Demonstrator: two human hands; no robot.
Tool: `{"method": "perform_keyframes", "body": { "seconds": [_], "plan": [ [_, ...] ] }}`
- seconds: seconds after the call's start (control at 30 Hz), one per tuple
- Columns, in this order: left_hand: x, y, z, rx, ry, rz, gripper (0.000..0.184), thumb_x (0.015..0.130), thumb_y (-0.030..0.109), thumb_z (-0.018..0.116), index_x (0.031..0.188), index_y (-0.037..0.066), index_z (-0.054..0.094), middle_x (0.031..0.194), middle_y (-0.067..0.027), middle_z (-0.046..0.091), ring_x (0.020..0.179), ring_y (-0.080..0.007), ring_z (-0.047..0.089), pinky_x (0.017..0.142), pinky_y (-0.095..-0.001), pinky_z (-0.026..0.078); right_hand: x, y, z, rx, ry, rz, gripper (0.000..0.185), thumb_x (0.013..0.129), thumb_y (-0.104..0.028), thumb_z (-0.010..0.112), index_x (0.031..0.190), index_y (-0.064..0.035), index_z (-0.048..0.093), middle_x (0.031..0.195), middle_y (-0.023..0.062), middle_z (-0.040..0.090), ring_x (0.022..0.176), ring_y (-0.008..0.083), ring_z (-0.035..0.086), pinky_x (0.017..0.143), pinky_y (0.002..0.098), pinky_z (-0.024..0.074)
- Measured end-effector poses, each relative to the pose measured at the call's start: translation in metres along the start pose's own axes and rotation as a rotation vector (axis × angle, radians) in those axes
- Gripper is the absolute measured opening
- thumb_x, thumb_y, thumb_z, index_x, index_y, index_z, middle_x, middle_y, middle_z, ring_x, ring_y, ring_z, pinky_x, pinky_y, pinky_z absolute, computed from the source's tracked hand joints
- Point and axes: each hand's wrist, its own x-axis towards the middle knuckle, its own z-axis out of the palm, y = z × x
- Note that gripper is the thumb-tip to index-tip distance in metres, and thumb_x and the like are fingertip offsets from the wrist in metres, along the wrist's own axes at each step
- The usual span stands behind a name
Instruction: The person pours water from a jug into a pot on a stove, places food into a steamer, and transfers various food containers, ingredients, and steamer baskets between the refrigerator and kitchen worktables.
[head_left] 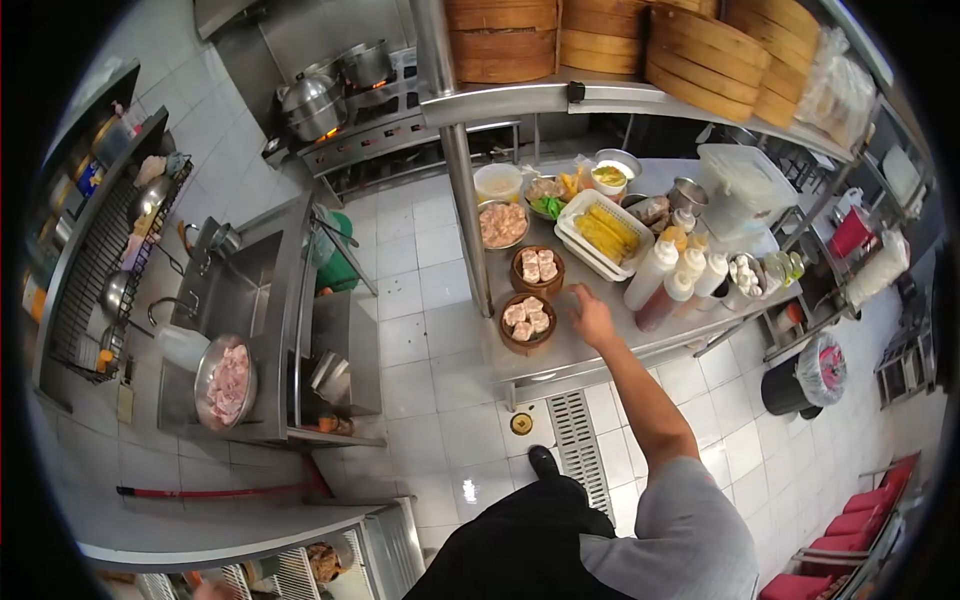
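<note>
My right hand [592,318] is stretched over the steel table, fingers extended, with nothing seen in it. Just left of it stands a small round bamboo steamer [528,346] with several pale dumplings [526,318] inside. Behind that one is a second small steamer [536,290], also holding dumplings [539,265]. Squeeze bottles [652,274] stand to the right of the hand. At the bottom left edge, a skin-coloured patch [212,590] by the open refrigerated cabinet may be my left hand; its fingers cannot be made out.
Raw minced filling fills a bowl [502,246]; a white basket [568,240] holds yellow food. Large bamboo steamers [500,55] line the overhead shelf, held by a metal post [462,200]. Left is a sink [245,275] with a bowl of raw meat [226,425]. Stove flames [330,134] burn behind.
</note>
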Motion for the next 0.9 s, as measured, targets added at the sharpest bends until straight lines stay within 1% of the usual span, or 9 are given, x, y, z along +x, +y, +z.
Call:
{"method": "perform_keyframes", "body": {
  "seconds": [0.03,0.1,0.13,0.2,0.37,0.47,0.6,0.8,0.9],
  "plan": [
    [-0.018,0.03,0.079,-0.298,-0.26,-0.146,0.016,0.095,0.015,0.061,0.104,0.002,0.062,0.092,-0.0101,0.063,0.08,-0.0213,0.059,0.067,-0.0328,0.053,0.016,0.005,0.004,0.004,-0.048,-0.025,0.046,0.085,-0.01,0.07,0.128,-0.015,0.052,0.136,0.0249,0.054,0.101,0.0455,0.064,0.086,0.0508,0.0529],
    [-0.06,0.084,0.211,-0.702,-0.706,-0.35,0.037,0.092,0.002,0.065,0.129,0.002,0.06,0.117,-0.0141,0.067,0.105,-0.0235,0.066,0.084,-0.0351,0.059,0.032,0.01,0.017,0.022,-0.155,-0.068,0.047,0.085,-0.012,0.07,0.127,-0.0187,0.05,0.143,0.029,0.047,0.103,0.0479,0.063,0.083,0.054,0.0536],
    [-0.076,0.107,0.264,-0.781,-0.946,-0.393,0.039,0.092,0.002,0.067,0.13,0.001,0.059,0.118,-0.0117,0.066,0.109,-0.0209,0.065,0.085,-0.0333,0.058,0.038,0.013,0.023,0.036,-0.166,-0.066,0.046,0.085,-0.014,0.071,0.126,-0.0185,0.05,0.143,0.0285,0.047,0.102,0.0478,0.063,0.083,0.0541,0.0536],
    [-0.112,0.134,0.35,-0.673,-1.114,-0.193,0.041,0.095,0.004,0.065,0.134,0.003,0.055,0.129,-0.0105,0.061,0.118,-0.0204,0.06,0.087,-0.0328,0.057,0.051,0.019,0.031,0.056,-0.173,-0.059,0.044,0.085,-0.017,0.072,0.123,-0.0179,0.05,0.143,0.0275,0.048,0.1,0.0476,0.063,0.082,0.0541,0.0537],
    [-0.123,0.184,0.461,-0.836,-1.201,-0.223,0.057,0.096,0.023,0.069,0.143,0.002,0.045,0.141,-0.0152,0.053,0.128,-0.0258,0.054,0.096,-0.0367,0.052,0.066,0.024,0.032,-0.034,-0.203,-0.073,0.042,0.085,-0.022,0.074,0.12,-0.0175,0.052,0.132,0.0231,0.055,0.093,0.0456,0.066,0.077,0.0543,0.0537],
    [-0.119,0.194,0.507,-0.952,-1.216,-0.582,0.061,0.098,0.03,0.066,0.147,0.003,0.04,0.143,-0.0149,0.052,0.131,-0.0261,0.051,0.102,-0.0385,0.048,0.067,0.028,0.026,-0.044,-0.189,-0.113,0.039,0.085,-0.021,0.074,0.118,-0.0172,0.055,0.125,0.0214,0.059,0.09,0.0446,0.066,0.075,0.0538,0.0537],
    [-0.107,0.221,0.526,-0.876,-1.236,-0.684,0.064,0.103,0.044,0.054,0.151,0.005,0.036,0.148,-0.0147,0.048,0.134,-0.0265,0.047,0.109,-0.0398,0.041,0.069,0.034,0.017,-0.002,-0.114,-0.117,0.035,0.084,-0.02,0.075,0.115,-0.0156,0.058,0.117,0.0201,0.063,0.088,0.0434,0.067,0.073,0.0521,0.054],
    [-0.114,0.221,0.56,-0.923,-1.182,-0.663,0.074,0.103,0.061,0.037,0.156,0.011,0.031,0.157,-0.0099,0.038,0.145,-0.0251,0.034,0.111,-0.045,0.038,0.06,0.013,-0.038,0.109,-0.033,-0.297,0.037,0.084,-0.021,0.077,0.116,-0.014,0.059,0.115,0.0208,0.063,0.086,0.0413,0.068,0.07,0.0486,0.0557],
    [-0.107,0.221,0.573,-1.012,-1.162,-0.607,0.082,0.101,0.069,0.027,0.159,0.011,0.024,0.163,-0.0097,0.027,0.151,-0.0263,0.022,0.12,-0.0469,0.023,0.032,-0.019,-0.065,0.139,-0.167,-0.249,0.036,0.083,-0.02,0.078,0.114,-0.0117,0.061,0.12,0.0246,0.063,0.09,0.0423,0.068,0.073,0.0479,0.0565]
  ]
}}
